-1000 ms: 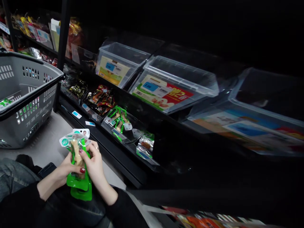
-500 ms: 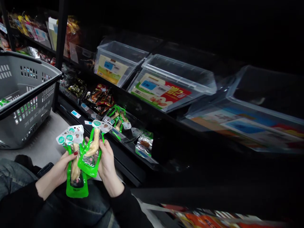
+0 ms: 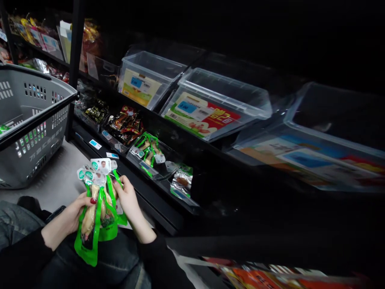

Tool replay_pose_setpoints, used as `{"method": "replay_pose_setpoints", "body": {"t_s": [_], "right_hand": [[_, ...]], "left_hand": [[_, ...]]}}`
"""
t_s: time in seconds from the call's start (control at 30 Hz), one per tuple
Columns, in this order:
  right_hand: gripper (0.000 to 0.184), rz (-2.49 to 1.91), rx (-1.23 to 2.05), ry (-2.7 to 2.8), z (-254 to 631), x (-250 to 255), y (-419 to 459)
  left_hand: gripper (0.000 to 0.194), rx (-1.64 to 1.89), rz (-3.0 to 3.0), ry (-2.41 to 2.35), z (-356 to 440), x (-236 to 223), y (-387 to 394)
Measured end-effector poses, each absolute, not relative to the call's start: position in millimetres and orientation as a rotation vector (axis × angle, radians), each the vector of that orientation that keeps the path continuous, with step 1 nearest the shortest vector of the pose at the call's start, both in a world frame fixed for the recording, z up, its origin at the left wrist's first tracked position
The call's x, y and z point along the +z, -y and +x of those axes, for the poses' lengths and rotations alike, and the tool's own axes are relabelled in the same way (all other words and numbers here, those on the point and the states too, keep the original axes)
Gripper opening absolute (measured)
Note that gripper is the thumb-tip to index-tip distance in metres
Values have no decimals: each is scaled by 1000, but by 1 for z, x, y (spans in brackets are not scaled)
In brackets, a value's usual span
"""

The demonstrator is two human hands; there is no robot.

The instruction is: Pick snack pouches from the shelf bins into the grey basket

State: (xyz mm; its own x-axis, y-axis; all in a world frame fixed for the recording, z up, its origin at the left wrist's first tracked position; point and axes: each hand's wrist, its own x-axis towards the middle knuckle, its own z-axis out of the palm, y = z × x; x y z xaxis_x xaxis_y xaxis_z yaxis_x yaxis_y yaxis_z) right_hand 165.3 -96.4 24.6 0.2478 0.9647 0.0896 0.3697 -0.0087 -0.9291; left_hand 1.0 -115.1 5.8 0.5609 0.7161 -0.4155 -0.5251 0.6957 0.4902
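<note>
Several green-edged snack packets [image 3: 90, 216], each with a clear window and a pale chicken foot inside, are fanned out above my lap. My left hand [image 3: 75, 212] pinches the nearer ones, its thumb lying across the front packet. With thumb and fingers, my right hand [image 3: 128, 196] grips the rearmost packet [image 3: 122, 216] by its right edge. White and teal header tags overlap at the top of the bunch. More packets of the same kind [image 3: 148, 148] lie in a shelf bin just beyond my right hand.
A grey shopping basket [image 3: 39, 132] stands at left, with something green inside. Clear plastic bins [image 3: 216, 94] with price labels line the upper shelf. Dark-red packets [image 3: 126, 122] and a silver-green packet [image 3: 182, 180] lie on the lower shelf. A black post [image 3: 75, 52] rises behind the basket.
The packet at my right hand has shifted behind the others, and the bunch is fanned differently. The front packet in my left hand now tilts, its lower end swung left.
</note>
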Motion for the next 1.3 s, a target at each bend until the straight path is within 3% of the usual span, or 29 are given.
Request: {"method": "replay_pose_setpoints", "body": {"t_s": [0.1, 0.33, 0.6, 0.87, 1.07, 1.3], "right_hand": [[17, -1596, 750, 1330, 153, 23, 102], [18, -1619, 790, 1350, 149, 17, 102], [14, -1614, 819, 1470, 155, 18, 97], [26, -1644, 726, 1642, 157, 29, 101], [31, -1638, 705, 1758, 158, 27, 100], [21, -1500, 272, 1696, 150, 48, 114]], "left_hand": [[44, 696, 343, -595, 3, 5, 116], [24, 761, 329, -643, 12, 2, 121], [45, 755, 263, -662, 14, 5, 122], [52, 772, 216, -670, 13, 3, 124], [40, 712, 208, -668, 10, 2, 122], [24, 740, 243, -681, 9, 11, 119]]}}
